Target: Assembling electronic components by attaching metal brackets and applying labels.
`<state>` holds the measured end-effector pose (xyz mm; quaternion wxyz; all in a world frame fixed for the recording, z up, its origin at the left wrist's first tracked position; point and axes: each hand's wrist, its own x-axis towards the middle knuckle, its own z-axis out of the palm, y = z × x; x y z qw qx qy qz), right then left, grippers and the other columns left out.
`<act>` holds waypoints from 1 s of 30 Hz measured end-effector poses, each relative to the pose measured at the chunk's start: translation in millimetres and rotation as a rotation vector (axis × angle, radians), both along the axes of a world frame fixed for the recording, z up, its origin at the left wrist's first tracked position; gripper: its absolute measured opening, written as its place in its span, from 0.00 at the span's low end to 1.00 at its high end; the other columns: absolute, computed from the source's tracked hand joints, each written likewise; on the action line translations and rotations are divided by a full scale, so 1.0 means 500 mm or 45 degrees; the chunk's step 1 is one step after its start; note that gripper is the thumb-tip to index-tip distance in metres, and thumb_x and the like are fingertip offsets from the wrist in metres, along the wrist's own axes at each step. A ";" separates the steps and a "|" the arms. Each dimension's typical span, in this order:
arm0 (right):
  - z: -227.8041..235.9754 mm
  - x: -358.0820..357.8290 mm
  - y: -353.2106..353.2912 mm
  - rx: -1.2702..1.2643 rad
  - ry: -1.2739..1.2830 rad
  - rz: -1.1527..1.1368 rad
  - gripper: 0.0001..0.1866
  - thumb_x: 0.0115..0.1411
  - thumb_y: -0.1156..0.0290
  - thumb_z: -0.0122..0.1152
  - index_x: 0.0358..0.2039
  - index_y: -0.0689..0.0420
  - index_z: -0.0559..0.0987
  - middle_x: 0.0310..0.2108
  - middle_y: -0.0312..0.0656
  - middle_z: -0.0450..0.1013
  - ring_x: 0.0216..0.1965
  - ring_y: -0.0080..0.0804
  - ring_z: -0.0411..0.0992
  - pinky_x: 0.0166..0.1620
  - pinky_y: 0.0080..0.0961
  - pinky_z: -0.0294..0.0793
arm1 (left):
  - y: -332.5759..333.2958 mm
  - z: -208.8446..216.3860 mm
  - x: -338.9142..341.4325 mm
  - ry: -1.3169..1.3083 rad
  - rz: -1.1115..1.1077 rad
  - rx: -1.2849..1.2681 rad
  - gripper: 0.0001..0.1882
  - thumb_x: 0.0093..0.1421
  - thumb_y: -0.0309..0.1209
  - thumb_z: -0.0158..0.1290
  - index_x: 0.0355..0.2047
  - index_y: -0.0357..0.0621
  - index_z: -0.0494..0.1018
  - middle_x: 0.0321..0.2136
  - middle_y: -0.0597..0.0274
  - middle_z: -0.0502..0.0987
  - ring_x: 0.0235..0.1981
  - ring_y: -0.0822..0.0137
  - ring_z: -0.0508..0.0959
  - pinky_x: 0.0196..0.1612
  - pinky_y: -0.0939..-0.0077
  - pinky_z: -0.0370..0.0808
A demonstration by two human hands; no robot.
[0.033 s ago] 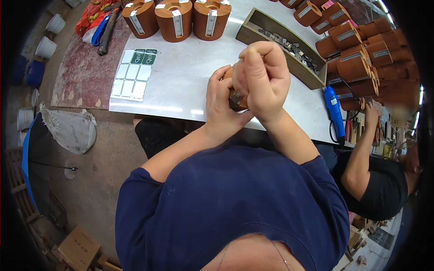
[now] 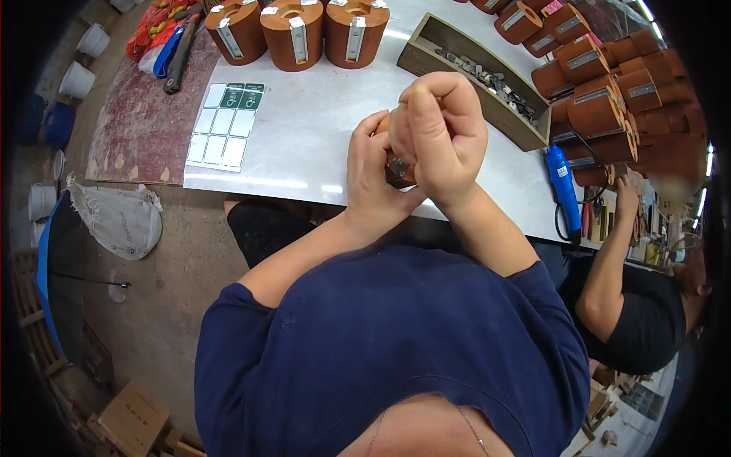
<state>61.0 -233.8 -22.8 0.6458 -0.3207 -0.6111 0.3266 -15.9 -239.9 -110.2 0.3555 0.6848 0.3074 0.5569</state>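
My left hand (image 2: 371, 167) is closed around the side of a reddish-brown wooden piece (image 2: 384, 126) at the table's near edge. Only small parts of this piece show between my hands. A bit of grey metal (image 2: 397, 164) is visible on its near side. Raised just above and to the right is my right hand (image 2: 443, 137), its fingers curled into a fist with the thumb along the top. Whatever the right fingers hold, if anything, is hidden.
Three brown wooden cylinders (image 2: 295, 38) with metal strips stand at the back. A long wooden box (image 2: 423, 61) holds small metal parts. A label sheet (image 2: 223, 129) lies left, a blue corded tool (image 2: 562, 183) right. More cylinders (image 2: 598, 114) are stacked beyond; a co-worker's arm (image 2: 609, 259) reaches in.
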 end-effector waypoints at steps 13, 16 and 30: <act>0.044 0.032 -0.013 -0.324 -0.132 -0.022 0.07 0.59 0.74 0.49 0.37 0.61 0.65 0.18 0.32 0.66 0.18 0.12 0.62 0.22 0.09 0.59 | -0.002 0.000 0.004 0.045 0.120 0.075 0.37 0.31 0.32 0.67 0.41 0.47 0.60 0.46 0.46 0.61 0.46 0.50 0.65 0.44 0.61 0.65; 0.029 0.006 -0.026 -0.272 0.081 -0.209 0.08 0.57 0.77 0.54 0.35 0.61 0.65 0.18 0.33 0.69 0.18 0.10 0.63 0.21 0.08 0.59 | 0.001 -0.002 0.006 0.076 0.132 0.125 0.37 0.30 0.32 0.67 0.41 0.47 0.60 0.45 0.46 0.61 0.45 0.50 0.65 0.44 0.61 0.65; 0.015 0.033 0.006 -0.172 0.105 0.339 0.04 0.60 0.76 0.45 0.30 0.61 0.64 0.13 0.31 0.58 0.12 0.14 0.51 0.17 0.14 0.54 | 0.008 -0.003 0.005 0.058 0.088 0.077 0.35 0.28 0.28 0.65 0.39 0.47 0.61 0.45 0.46 0.63 0.44 0.50 0.67 0.43 0.61 0.66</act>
